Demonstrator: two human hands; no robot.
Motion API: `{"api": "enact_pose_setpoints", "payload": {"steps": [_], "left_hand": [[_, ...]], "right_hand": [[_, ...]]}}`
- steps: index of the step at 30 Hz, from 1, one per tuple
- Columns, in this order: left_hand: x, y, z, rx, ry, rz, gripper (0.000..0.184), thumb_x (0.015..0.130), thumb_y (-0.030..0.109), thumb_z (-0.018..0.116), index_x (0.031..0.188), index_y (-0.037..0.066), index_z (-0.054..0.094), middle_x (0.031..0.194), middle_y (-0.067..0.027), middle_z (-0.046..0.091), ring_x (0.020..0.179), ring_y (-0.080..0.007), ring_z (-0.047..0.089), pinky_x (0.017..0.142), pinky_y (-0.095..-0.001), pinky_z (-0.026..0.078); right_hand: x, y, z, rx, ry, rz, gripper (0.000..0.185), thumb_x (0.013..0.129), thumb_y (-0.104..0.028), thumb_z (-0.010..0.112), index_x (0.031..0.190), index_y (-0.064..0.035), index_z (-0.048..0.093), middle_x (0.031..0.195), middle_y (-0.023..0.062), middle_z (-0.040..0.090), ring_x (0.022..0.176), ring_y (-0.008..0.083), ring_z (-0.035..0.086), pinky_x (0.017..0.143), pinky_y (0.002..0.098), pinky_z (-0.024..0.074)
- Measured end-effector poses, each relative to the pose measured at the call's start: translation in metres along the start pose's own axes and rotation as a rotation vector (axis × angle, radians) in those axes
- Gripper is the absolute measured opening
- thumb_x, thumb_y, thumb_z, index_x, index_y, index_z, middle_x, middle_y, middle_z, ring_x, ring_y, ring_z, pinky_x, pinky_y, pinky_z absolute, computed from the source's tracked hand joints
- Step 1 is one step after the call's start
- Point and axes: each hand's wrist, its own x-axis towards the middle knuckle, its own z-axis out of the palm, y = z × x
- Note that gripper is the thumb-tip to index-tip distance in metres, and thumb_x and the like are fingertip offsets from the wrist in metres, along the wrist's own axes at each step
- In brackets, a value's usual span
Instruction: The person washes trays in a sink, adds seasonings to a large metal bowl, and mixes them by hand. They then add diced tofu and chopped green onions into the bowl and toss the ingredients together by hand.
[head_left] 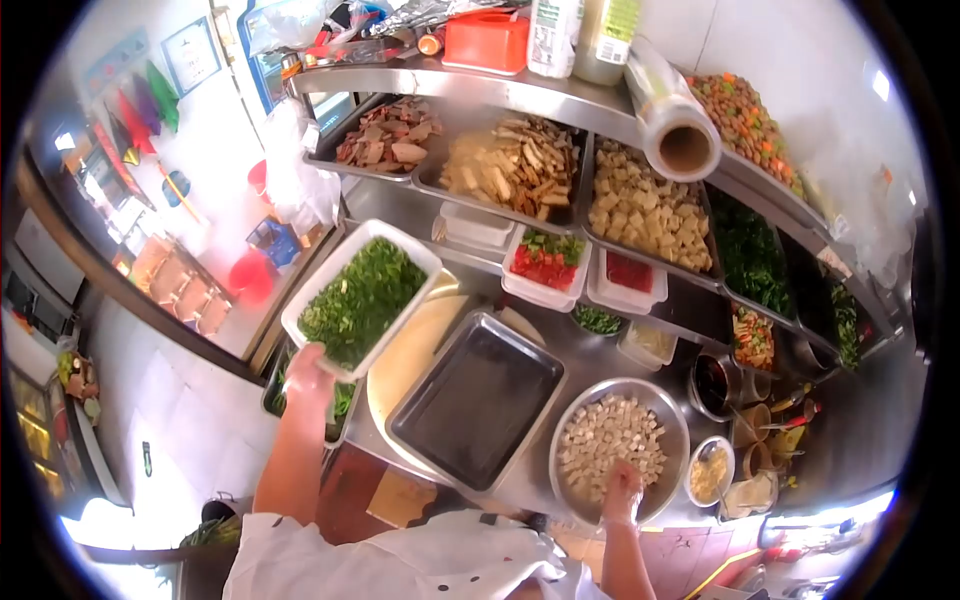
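Note:
A white rectangular container of chopped greens is tilted at the left of the counter, and my left hand is closed on its near edge. Over the near right side of a round steel bowl is my right hand, its fingers drawn together; whether they hold anything is too small to tell. Pale cubes fill the bowl. Between the two hands lies a dark rectangular tray, empty, on a round pale board.
Behind stand trays of sliced meat, tofu strips and pale cubes. A shelf edge overhangs them, with a film roll. Small bowls, including one of minced garlic, sit at right.

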Motion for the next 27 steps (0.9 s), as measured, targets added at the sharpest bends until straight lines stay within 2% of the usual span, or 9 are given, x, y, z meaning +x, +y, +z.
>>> {"api": "enact_pose_setpoints", "payload": {"steps": [2,6,9,11,17,19,23,24,27], "left_hand": [[-0.064,0.004,0.018,0.111,0.018,0.065,0.031,0.082,0.009,0.061,0.111,-0.004,0.059,0.106,-0.0139,0.062,0.1,-0.0295,0.06,0.088,-0.0455,0.05],[-0.168,-0.019,0.055,0.333,0.023,0.145,0.036,0.078,0.007,0.066,0.112,-0.003,0.061,0.101,-0.01,0.064,0.091,-0.0228,0.061,0.086,-0.0387,0.049],[-0.239,-0.059,0.13,0.657,0.074,0.21,0.044,0.077,0.005,0.067,0.12,-0.005,0.063,0.099,-0.0048,0.066,0.089,-0.0147,0.059,0.084,-0.0305,0.047],[-0.262,-0.102,0.16,0.597,-0.189,0.204,0.055,0.074,-0.003,0.064,0.13,-0.001,0.061,0.103,-0.0032,0.066,0.089,-0.0107,0.058,0.083,-0.0238,0.044],[-0.3,-0.192,0.212,0.814,-0.286,0.362,0.061,0.073,-0.012,0.053,0.132,0.003,0.06,0.109,-0.0019,0.066,0.092,-0.0093,0.058,0.079,-0.0199,0.043],[-0.31,-0.206,0.223,0.788,-0.209,0.347,0.057,0.072,-0.011,0.051,0.126,0.002,0.063,0.105,-0.0017,0.066,0.094,-0.0104,0.058,0.081,-0.0202,0.043],[-0.313,-0.226,0.226,0.861,-0.288,0.343,0.056,0.074,-0.013,0.052,0.128,-0.006,0.056,0.121,-0.008,0.065,0.098,-0.0128,0.061,0.086,-0.0213,0.044],[-0.308,-0.234,0.221,0.832,-0.283,0.364,0.055,0.073,-0.013,0.052,0.127,-0.006,0.056,0.121,-0.0083,0.064,0.097,-0.0123,0.061,0.085,-0.0213,0.044],[-0.316,-0.253,0.217,0.82,-0.28,0.506,0.059,0.072,-0.012,0.055,0.13,-0.005,0.054,0.123,-0.009,0.063,0.089,-0.0111,0.06,0.074,-0.0226,0.046]], "right_hand": [[0.003,-0.003,-0.011,-0.036,-0.048,-0.048,0.03,0.095,-0.025,0.061,0.115,-0.0027,0.065,0.088,0.0056,0.066,0.082,0.0154,0.061,0.074,0.0312,0.0499],[0.018,0.022,-0.041,0.02,-0.119,0.028,0.037,0.095,-0.033,0.062,0.12,-0.0063,0.064,0.088,0.0068,0.067,0.078,0.0167,0.062,0.071,0.0336,0.0514],[0.029,0.002,-0.075,0.401,-0.204,0.421,0.044,0.095,-0.042,0.058,0.119,-0.0056,0.064,0.087,0.0069,0.068,0.075,0.016,0.062,0.071,0.0341,0.0501],[0.038,0.002,-0.095,0.228,-0.262,0.382,0.051,0.096,-0.05,0.052,0.118,-0.0057,0.064,0.091,0.0085,0.069,0.076,0.0172,0.062,0.075,0.0334,0.0497],[0.038,0.023,-0.116,0.401,-0.31,0.357,0.061,0.094,-0.06,0.048,0.122,-0.0062,0.061,0.1,0.0094,0.07,0.087,0.0192,0.064,0.082,0.0359,0.0486],[0.03,0.023,-0.126,0.445,-0.331,0.367,0.063,0.094,-0.061,0.048,0.124,-0.0059,0.059,0.102,0.0091,0.07,0.09,0.0192,0.064,0.083,0.0361,0.049],[0.023,0.056,-0.107,0.636,-0.262,0.479,0.06,0.096,-0.057,0.052,0.122,-0.0035,0.06,0.089,0.0087,0.07,0.08,0.0157,0.064,0.075,0.0322,0.0515],[0.023,0.054,-0.116,0.604,-0.361,0.53,0.063,0.094,-0.057,0.056,0.127,-0.0042,0.055,0.102,0.0083,0.064,0.088,0.017,0.062,0.075,0.0314,0.0524],[0.017,0.049,-0.118,0.669,-0.347,0.558,0.061,0.095,-0.054,0.058,0.13,-0.004,0.053,0.108,0.0091,0.064,0.089,0.016,0.062,0.075,0.0303,0.053]]}}
